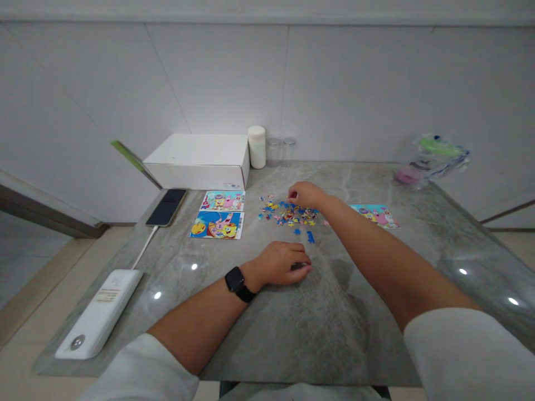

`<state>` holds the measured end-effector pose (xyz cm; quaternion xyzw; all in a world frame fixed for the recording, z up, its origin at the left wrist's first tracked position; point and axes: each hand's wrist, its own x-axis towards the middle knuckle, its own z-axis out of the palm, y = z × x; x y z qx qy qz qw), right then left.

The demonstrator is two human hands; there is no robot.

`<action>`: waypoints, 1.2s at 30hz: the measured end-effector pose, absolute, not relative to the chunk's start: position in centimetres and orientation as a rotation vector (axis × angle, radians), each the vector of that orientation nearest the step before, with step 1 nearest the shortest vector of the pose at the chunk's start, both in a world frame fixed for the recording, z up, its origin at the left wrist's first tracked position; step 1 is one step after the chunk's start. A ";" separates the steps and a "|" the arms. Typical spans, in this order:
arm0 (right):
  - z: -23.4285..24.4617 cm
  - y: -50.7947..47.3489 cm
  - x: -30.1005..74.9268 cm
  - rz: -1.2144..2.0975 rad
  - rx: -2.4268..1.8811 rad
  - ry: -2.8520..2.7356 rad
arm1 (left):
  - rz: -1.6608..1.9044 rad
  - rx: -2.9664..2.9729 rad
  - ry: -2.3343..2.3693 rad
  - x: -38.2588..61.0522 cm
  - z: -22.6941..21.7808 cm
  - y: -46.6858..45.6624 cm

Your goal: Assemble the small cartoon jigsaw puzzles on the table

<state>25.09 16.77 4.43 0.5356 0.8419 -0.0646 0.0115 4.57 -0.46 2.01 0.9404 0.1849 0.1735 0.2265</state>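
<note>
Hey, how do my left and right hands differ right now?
The left hand lies near you on the table, fingers curled down; the right hand reaches farther out, at the puzzle pieces. The left wrist wears a black watch; the right wrist is bare. Both forearms are bare.

I saw a white box [200,160] on the surface [355,334], well beyond my left grip [280,264], with a white jar [256,146] just beside it. A phone [166,206] and a power bank [100,312] lay off to that grip's left. A plastic bag [432,159] sat far to the right of my right grip [305,195].
</note>
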 end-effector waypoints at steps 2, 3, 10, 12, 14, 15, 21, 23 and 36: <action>3.9 16.4 25.8 -0.254 1.572 2.689 | 0.485 2.590 0.520 4.6 2.0 -0.5; 3.6 16.1 26.1 -0.266 1.538 2.705 | 0.490 2.592 0.525 4.7 2.0 -0.5; 2.0 13.9 30.4 -0.239 1.707 2.727 | 0.485 2.622 0.559 4.8 1.8 -0.4; 2.1 13.1 32.0 -0.240 1.825 2.755 | 0.501 2.622 0.569 4.8 1.7 -0.4; 2.2 12.1 33.3 -0.260 1.918 2.777 | 0.522 2.610 0.593 4.8 1.6 -0.3; 2.2 11.6 33.7 -0.274 1.947 2.790 | 0.534 2.601 0.614 4.8 1.5 -0.2; 1.2 8.6 32.8 -0.227 2.009 2.864 | 0.585 2.580 0.756 4.6 1.3 0.4; 0.8 8.0 32.2 -0.211 1.995 2.869 | 0.607 2.575 0.781 4.5 1.2 0.7; -0.3 7.5 32.0 -0.189 2.024 2.813 | 0.664 2.521 0.880 4.3 0.8 1.1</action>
